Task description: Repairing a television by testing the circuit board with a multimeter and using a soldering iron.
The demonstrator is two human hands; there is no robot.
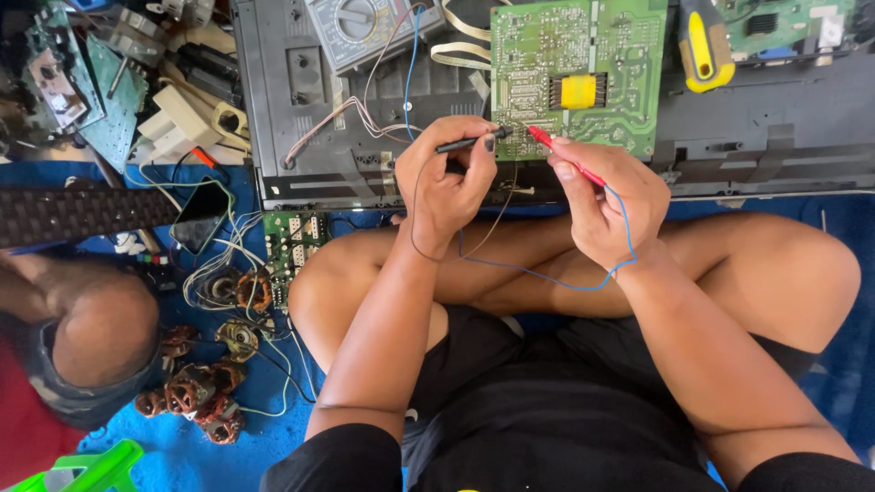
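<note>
Green circuit board [583, 64] bearing yellow transformer [578, 91].

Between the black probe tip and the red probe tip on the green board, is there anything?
In the head view, only a short bare strip of the green circuit board edge separates the black probe and red probe.

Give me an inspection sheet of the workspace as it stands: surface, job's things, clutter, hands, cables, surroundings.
Surface: blue mat on the floor.
Job's things: green circuit board with yellow transformer, lying on a grey chassis; multimeter behind.
Clutter: copper motor windings, loose boards, yellow-handled tool.
Hands: left hand holds the black probe; right hand holds the red probe; both tips at the board's lower edge.
Cables: blue lead loops across the legs; white wires tangled at left.
Surroundings: another person at left.
</note>
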